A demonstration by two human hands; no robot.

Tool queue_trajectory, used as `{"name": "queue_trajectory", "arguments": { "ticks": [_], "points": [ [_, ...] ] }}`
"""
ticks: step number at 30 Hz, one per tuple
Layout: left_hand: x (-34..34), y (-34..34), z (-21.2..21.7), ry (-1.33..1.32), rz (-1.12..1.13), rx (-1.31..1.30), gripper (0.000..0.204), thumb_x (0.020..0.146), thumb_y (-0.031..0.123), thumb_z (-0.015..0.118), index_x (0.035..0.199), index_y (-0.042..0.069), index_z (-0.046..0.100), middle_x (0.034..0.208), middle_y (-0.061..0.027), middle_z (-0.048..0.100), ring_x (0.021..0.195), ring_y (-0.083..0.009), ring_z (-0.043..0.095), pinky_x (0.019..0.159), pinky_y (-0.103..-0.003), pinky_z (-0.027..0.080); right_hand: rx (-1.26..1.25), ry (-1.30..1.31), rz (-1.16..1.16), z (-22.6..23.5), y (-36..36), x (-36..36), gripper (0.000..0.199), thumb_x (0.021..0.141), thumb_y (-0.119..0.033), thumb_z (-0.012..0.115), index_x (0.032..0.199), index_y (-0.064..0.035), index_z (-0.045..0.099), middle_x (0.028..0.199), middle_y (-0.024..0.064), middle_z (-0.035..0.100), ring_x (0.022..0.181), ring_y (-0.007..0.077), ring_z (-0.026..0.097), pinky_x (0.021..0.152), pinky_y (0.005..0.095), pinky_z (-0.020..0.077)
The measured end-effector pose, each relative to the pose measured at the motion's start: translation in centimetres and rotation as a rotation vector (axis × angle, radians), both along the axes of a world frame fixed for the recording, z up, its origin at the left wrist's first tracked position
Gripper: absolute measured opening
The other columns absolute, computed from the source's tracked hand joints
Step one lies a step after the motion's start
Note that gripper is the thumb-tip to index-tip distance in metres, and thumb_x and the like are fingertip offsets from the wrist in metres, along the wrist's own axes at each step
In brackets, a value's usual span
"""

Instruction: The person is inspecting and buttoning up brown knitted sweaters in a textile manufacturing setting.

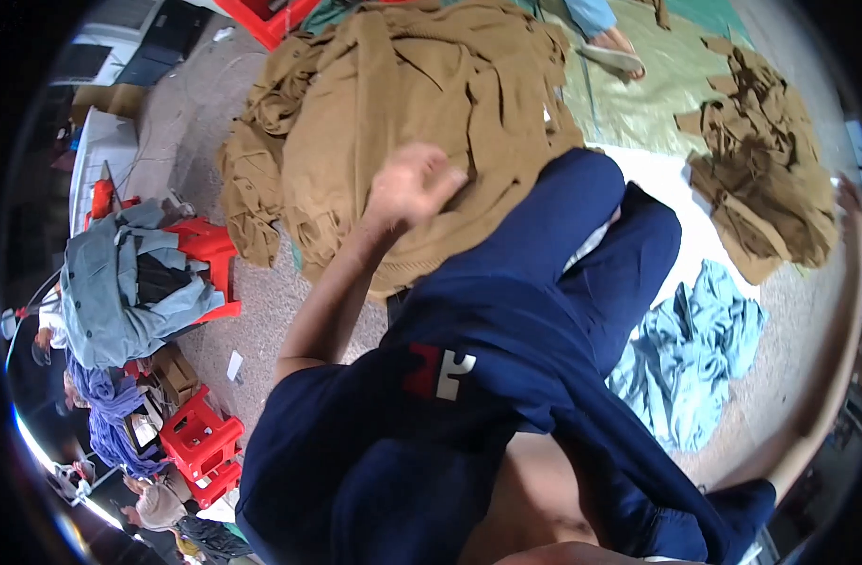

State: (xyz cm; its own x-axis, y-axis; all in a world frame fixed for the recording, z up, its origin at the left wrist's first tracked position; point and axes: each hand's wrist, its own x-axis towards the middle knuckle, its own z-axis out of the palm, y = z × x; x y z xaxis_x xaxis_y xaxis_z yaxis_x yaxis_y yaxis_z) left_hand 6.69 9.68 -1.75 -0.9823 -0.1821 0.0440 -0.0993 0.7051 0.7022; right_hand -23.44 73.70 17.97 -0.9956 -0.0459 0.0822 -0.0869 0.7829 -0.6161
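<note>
My left hand is over a large heap of brown knit garments in front of me. Its thumb stands apart from the other fingers, which look slightly blurred, and nothing shows in its grasp. Whether it touches the cloth is hard to make out. Far out at the right rim, my right hand is stretched away from my body, small and smeared. A second pile of brown garments lies nearest to it. Closer to my legs on the right is a crumpled light-blue garment.
At left, a red stool bears grey-blue garments, and red stools stand below it. Green sheeting covers the far floor, where another person's sandalled foot rests. A white sheet lies beside my knees.
</note>
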Motion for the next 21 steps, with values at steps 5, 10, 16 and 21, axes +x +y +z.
{"name": "queue_trajectory", "arguments": {
  "ticks": [5,10,16,21],
  "points": [
    [3.5,2.8,-2.5,-0.116,-0.336,-0.321,0.047,0.079,0.03,0.075,0.113,0.001,0.06,0.099,-0.0201,0.063,0.097,-0.0379,0.06,0.085,-0.042,0.047,-0.239,-0.426,0.349,-14.6,-19.8,11.5,0.03,0.084,-0.002,0.059,0.113,-0.0058,0.064,0.107,0.0037,0.064,0.101,0.0138,0.058,0.088,0.0288,0.0469],
    [1.2,0.5,3.3,-0.334,-0.25,0.862,0.029,0.09,0.018,0.066,0.111,0.001,0.056,0.106,-0.0008,0.061,0.096,-0.0071,0.054,0.088,-0.024,0.042,-0.409,-0.215,0.766,-19.3,-34.2,19.0,0.057,0.072,0.007,0.07,0.126,-0.0085,0.057,0.125,0.0055,0.047,0.11,0.0181,0.052,0.09,0.0274,0.043],
    [-1.3,0.5,13.5,-0.102,-0.385,1.4,0.042,0.089,0.008,0.061,0.129,-0.002,0.05,0.121,-0.0139,0.062,0.103,-0.0178,0.064,0.092,-0.03,0.05,-0.625,0.112,0.677,-21.1,-42.2,17.9,0.045,0.073,0.007,0.061,0.116,-0.0043,0.056,0.121,0.0091,0.054,0.115,0.0226,0.051,0.099,0.0314,0.0413],
    [-2.4,-6.2,16.1,0.652,-0.479,1.009,0.03,0.096,0.012,0.048,0.118,-0.003,0.063,0.125,-0.0164,0.061,0.11,-0.0215,0.062,0.097,-0.032,0.048,-1.163,-0.192,0.417,-11.2,-36.3,17.6,0.031,0.083,-0.002,0.06,0.114,-0.0027,0.059,0.109,0.0026,0.062,0.105,0.0133,0.058,0.092,0.0273,0.0461]
  ]
}}
